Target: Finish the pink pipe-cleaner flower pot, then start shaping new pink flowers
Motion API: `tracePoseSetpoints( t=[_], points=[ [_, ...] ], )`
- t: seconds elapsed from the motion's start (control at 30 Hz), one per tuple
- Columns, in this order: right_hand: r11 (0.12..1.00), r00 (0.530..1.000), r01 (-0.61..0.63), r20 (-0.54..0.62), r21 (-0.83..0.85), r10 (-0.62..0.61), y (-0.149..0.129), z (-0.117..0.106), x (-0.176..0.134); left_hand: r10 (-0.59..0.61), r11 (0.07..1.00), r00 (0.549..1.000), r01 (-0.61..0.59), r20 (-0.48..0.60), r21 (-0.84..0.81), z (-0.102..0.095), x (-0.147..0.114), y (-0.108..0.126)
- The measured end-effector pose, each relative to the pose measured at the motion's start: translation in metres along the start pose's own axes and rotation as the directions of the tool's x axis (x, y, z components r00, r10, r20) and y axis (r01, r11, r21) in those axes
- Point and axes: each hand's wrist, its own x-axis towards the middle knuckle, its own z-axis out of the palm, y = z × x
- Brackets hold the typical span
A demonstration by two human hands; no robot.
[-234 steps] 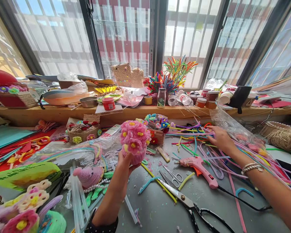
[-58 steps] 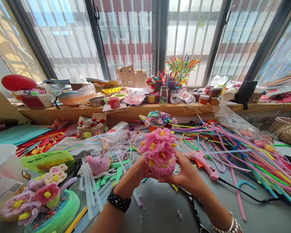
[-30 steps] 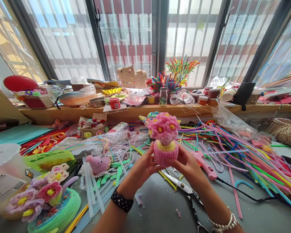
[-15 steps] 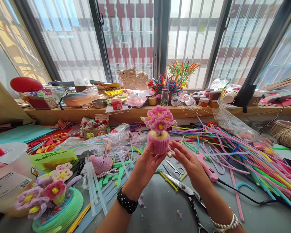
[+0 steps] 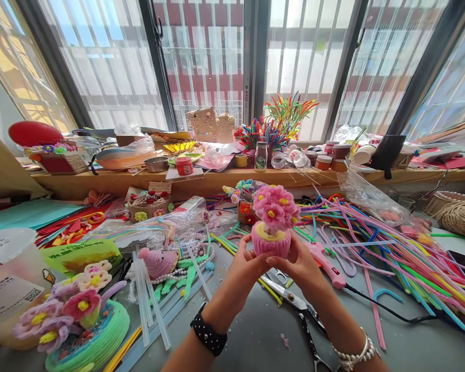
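Observation:
Between both hands I hold a small potted flower [image 5: 271,246] of fuzzy pipe cleaners, with a ribbed pink pot, a yellow top and a pink bloom with yellow centres. It tilts slightly to the right. My left hand [image 5: 245,267] wraps the pot's left side, thumb at its front. On the pot's right side my right hand [image 5: 303,264] closes too, its thumb near the other. The fingers behind the pot are partly hidden. Below the hands lie large scissors [image 5: 290,297] on the grey table [image 5: 256,330], and a pink glue gun [image 5: 327,264] rests right of them.
Many coloured pipe cleaners [image 5: 403,258] spread over the right side. At left are clear glue sticks [image 5: 149,305], a green pot with fuzzy flowers [image 5: 96,336] and a plastic cup [image 5: 11,284]. A cluttered ledge [image 5: 213,178] runs below the windows.
The potted flower has moved right and lower, and its bloom now leans right. My right hand, which was apart from the pot, now grips it together with my left.

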Motion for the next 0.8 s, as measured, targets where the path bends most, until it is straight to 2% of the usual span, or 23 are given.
tracePoseSetpoints(
  t=[0.27,0.37,0.47,0.57,0.7,0.8],
  points=[
    [0.989,0.993,0.003,-0.118,0.145,0.015,0.000,-0.004,0.001,-0.005,0.992,0.999,0.001,0.032,0.127,-0.006,0.003,0.008],
    [0.975,0.985,0.001,-0.167,0.220,0.037,0.001,-0.007,0.002,0.015,0.981,0.998,-0.003,-0.061,0.196,-0.011,0.005,0.011],
    [0.970,0.978,0.002,-0.204,0.245,0.049,-0.002,-0.007,0.003,0.109,0.979,0.979,-0.075,-0.174,0.190,-0.017,0.006,0.016],
    [0.965,0.981,-0.014,-0.181,0.261,0.063,-0.007,-0.005,0.003,0.150,0.979,0.961,-0.110,-0.231,0.174,-0.020,0.005,0.020],
    [0.965,0.992,-0.038,-0.108,0.259,0.068,-0.006,-0.004,0.002,0.168,0.964,0.964,-0.117,-0.204,0.239,-0.021,0.005,0.024],
    [0.966,0.996,-0.037,-0.069,0.255,0.056,-0.002,-0.002,0.000,0.232,0.934,0.969,-0.197,-0.088,0.298,-0.018,0.006,0.023]
  ],
)
